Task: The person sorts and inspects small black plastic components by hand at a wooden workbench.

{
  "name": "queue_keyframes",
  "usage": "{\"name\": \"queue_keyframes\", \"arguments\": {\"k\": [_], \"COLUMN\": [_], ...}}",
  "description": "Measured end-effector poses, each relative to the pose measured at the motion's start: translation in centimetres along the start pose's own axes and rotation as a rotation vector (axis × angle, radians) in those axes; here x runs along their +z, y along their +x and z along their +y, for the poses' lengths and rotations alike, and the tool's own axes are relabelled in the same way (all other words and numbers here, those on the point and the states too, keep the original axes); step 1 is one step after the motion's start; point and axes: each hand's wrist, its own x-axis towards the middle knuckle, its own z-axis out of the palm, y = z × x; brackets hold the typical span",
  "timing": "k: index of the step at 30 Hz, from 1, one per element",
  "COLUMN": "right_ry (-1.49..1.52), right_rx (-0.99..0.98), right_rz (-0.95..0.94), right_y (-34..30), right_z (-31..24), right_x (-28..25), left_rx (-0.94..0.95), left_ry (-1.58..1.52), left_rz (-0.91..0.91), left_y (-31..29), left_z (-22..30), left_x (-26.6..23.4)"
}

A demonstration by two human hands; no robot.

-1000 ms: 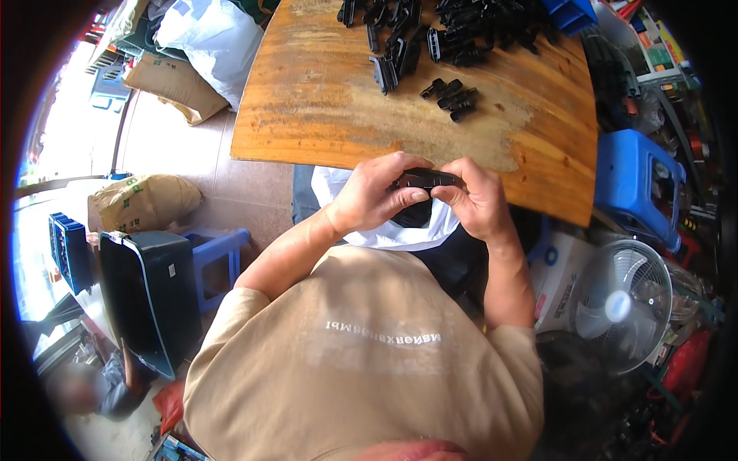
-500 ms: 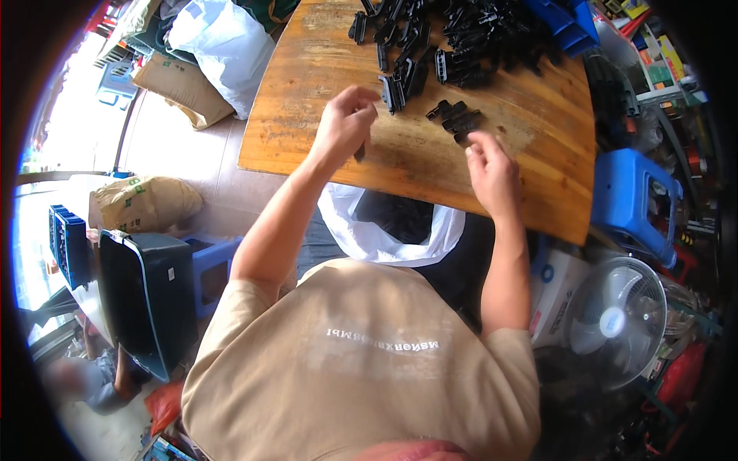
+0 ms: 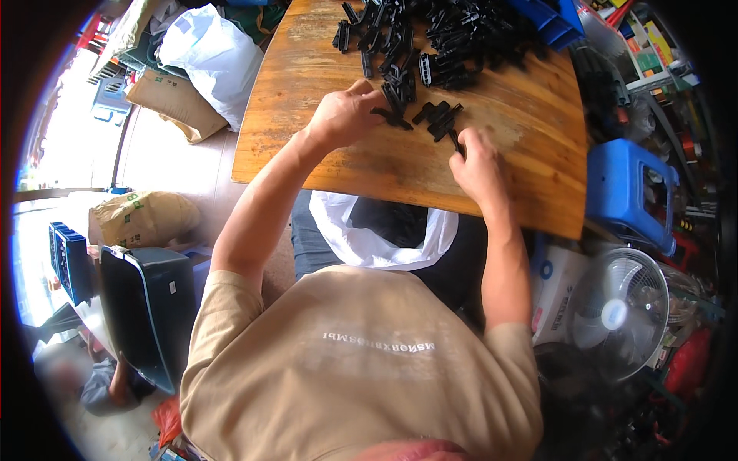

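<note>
My left hand (image 3: 346, 117) is over the middle of the wooden table (image 3: 307, 69), its fingers curled. A slim black plastic part (image 3: 393, 119) juts out at its fingertips, beside a stack of black plastic parts (image 3: 400, 86). My right hand (image 3: 480, 165) is nearer the table's front edge, with thumb and fingers pinched on a small dark part (image 3: 457, 143). Just beyond that hand lies a small cluster of black plastic parts (image 3: 440, 119). Fingers partly hide both held parts.
A large heap of black parts (image 3: 469, 38) covers the far table beside a blue crate (image 3: 557, 23). An open white bag (image 3: 338, 242) with dark contents sits at my lap. A blue stool (image 3: 626, 196) and a fan (image 3: 623, 311) stand right. At lower left is a person (image 3: 108, 384).
My left hand has turned toward the stack, and the slim part now shows on its far side. My right hand has moved slightly down, and a dark part now shows in its fingers.
</note>
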Motion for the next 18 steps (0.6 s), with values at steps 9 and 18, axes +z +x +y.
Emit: {"name": "queue_keyframes", "arguments": {"k": [9, 18], "right_ry": [0.032, -0.086], "right_rx": [0.02, -0.035], "right_rz": [-0.185, -0.189], "right_y": [1.1, -1.6], "right_z": [0.8, -2.5], "right_x": [-1.4, -2.5], "left_rx": [-0.342, -0.642], "left_ry": [-0.618, -1.042], "left_rz": [0.015, -0.158], "left_y": [-2.4, -4.2], "left_z": [4.5, 7.0], "left_x": [-1.2, 0.1]}}
